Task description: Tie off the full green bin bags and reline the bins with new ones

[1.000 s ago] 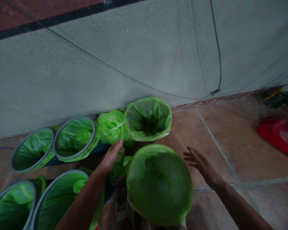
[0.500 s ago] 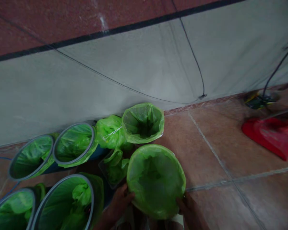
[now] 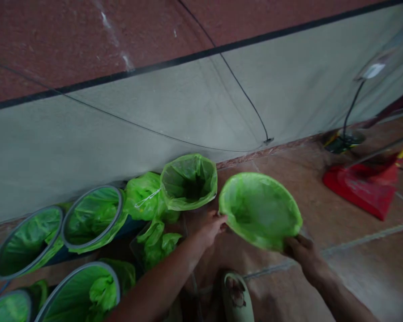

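Gripping a lined bin (image 3: 260, 208) by opposite edges, both hands working over the floor (image 3: 309, 183) of reddish-brown tiles. Left hand (image 3: 216, 223) is closing its fingers and thumb on the left edge; right hand (image 3: 300, 250) is clamping the lower right edge, its fingers partly lost in shadow. The bin's mouth is showing as a broad oval, tilting, with thin green plastic folding over the edge and sagging in soft wrinkles inside. It is sitting right of centre, near a second bin (image 3: 188, 183) but apart from it; whether its base is touching the tiles, I cannot tell.

That second bin is standing close to the wall (image 3: 154, 129), its see-through green film falling in deep pleats. Just left of it, a puffed green bag (image 3: 143, 192) is bulging, with a thin white string trailing across. Crumpled green plastic (image 3: 157, 246) is lying below in loose, shiny folds.

Farther left, four bins (image 3: 121, 203) with smooth grey rings are clustering, green film lining each; blue sides are showing under part of the back pair. A pale shoe (image 3: 238, 297) is resting on the tiles below the held bin. Off right, a red dustpan (image 3: 362, 188) is lying with its flat, scuffed face upward. A thin dark cable (image 3: 243, 91) is running down the matt grey wall.
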A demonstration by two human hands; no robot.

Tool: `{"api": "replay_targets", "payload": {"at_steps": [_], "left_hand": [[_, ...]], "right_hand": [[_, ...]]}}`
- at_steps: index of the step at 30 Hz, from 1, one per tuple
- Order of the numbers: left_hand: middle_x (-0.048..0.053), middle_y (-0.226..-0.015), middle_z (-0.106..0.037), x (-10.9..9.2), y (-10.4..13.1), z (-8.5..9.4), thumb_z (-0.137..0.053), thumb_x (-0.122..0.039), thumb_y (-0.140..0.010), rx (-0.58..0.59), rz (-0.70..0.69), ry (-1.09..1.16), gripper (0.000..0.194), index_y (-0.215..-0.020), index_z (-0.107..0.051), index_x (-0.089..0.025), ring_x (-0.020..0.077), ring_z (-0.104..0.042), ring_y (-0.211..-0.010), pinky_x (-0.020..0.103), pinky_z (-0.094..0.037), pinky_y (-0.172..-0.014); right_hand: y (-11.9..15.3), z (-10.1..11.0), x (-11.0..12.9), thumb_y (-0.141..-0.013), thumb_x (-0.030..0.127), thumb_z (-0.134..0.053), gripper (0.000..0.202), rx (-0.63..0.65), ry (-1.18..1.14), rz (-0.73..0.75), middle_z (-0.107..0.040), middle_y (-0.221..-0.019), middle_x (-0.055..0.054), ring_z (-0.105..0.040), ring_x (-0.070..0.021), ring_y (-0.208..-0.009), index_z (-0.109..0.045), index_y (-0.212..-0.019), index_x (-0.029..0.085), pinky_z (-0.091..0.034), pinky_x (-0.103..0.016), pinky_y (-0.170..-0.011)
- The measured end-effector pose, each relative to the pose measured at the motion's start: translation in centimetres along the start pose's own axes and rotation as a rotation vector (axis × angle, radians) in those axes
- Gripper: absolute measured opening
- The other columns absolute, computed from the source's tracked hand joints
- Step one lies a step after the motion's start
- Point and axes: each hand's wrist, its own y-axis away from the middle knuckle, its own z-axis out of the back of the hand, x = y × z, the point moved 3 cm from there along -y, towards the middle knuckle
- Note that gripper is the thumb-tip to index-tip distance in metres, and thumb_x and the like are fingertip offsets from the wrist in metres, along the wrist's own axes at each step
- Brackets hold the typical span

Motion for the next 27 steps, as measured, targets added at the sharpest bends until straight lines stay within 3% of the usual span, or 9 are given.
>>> {"api": "replay_targets", "payload": {"at_steps": [4,7,9,12,15,18,22,27], "left_hand": [[0.007,-0.111,-0.068,-2.3,-3.6,-2.8,-0.067,-0.034,-0.077,-0.019,-0.071,0.177,0.026,-0.097,-0.061,-0.019,0.0157,-0.065,-0.098,0.030,-0.048,-0.090],[0.010,-0.122,-0.064,-2.3,-3.3,-2.5,-0.059,-0.040,-0.085,-0.076,0.031,0.149,0.031,-0.108,-0.057,-0.019,0.0180,-0.063,-0.105,0.031,-0.049,-0.090],[0.013,-0.123,-0.063,-1.7,-2.0,-1.1,-0.055,-0.047,-0.087,-0.099,0.151,0.092,0.038,-0.111,-0.056,-0.017,0.0208,-0.064,-0.102,0.030,-0.051,-0.082],[0.015,-0.112,-0.065,-0.9,0.5,2.9,-0.054,-0.057,-0.086,-0.177,0.291,0.076,0.049,-0.108,-0.056,-0.014,0.0213,-0.067,-0.090,0.029,-0.053,-0.072],[0.013,-0.103,-0.065,-1.1,2.1,7.6,-0.057,-0.058,-0.084,-0.411,0.277,0.181,0.053,-0.111,-0.054,-0.013,0.0192,-0.067,-0.079,0.029,-0.054,-0.067],[0.010,-0.097,-0.064,-1.9,2.1,10.9,-0.059,-0.059,-0.082,-0.576,0.231,0.269,0.058,-0.120,-0.050,-0.016,0.0184,-0.066,-0.073,0.032,-0.055,-0.067],[0.006,-0.087,-0.063,-3.0,0.1,12.1,-0.060,-0.054,-0.084,-0.589,0.198,0.282,0.047,-0.118,-0.055,-0.021,0.0171,-0.064,-0.065,0.033,-0.055,-0.064],[0.003,-0.075,-0.065,-3.1,-2.6,11.8,-0.063,-0.022,-0.084,-0.581,0.141,0.315,0.011,-0.094,-0.062,-0.016,0.0124,-0.061,-0.061,0.029,-0.057,-0.065]], "right_hand": [[-5.4,-1.5,3.9,-0.061,0.025,-0.063,0.010,-0.127,-0.099,0.024,-0.055,-0.051,0.002,-0.052,-0.0116,-0.047,-0.057,-0.064,0.017,-0.050,-0.024,-0.048],[-8.2,-3.5,6.0,-0.065,0.018,-0.059,0.004,-0.147,-0.136,0.021,-0.056,-0.050,0.002,-0.052,-0.0104,-0.044,-0.056,-0.065,0.016,-0.049,-0.022,-0.046],[-9.5,-4.9,7.0,-0.067,0.016,-0.059,0.005,-0.121,-0.155,-0.004,-0.055,-0.049,0.002,-0.051,-0.0100,-0.042,-0.055,-0.065,0.017,-0.050,-0.022,-0.046],[-10.5,-6.6,8.0,-0.072,0.016,-0.060,0.005,-0.065,-0.178,-0.028,-0.056,-0.049,0.003,-0.052,-0.0102,-0.042,-0.056,-0.070,0.017,-0.052,-0.022,-0.048],[-10.2,-7.5,7.9,-0.078,0.024,-0.062,0.008,-0.014,-0.198,-0.040,-0.059,-0.055,0.001,-0.057,-0.0116,-0.047,-0.058,-0.079,0.017,-0.053,-0.023,-0.050],[-9.1,-7.5,6.8,-0.084,0.042,-0.061,0.024,0.038,-0.246,-0.078,-0.066,-0.071,-0.003,-0.065,-0.0151,-0.060,-0.060,-0.088,0.018,-0.055,-0.025,-0.051],[-8.4,-7.9,5.4,-0.085,0.055,-0.056,0.037,0.045,-0.326,-0.111,-0.067,-0.080,-0.005,-0.067,-0.0158,-0.068,-0.061,-0.092,0.019,-0.056,-0.024,-0.053],[-9.3,-10.3,5.8,-0.082,0.031,-0.063,0.017,-0.083,-0.361,-0.121,-0.063,-0.070,-0.001,-0.062,-0.0111,-0.052,-0.058,-0.087,0.015,-0.053,-0.021,-0.046]]}}
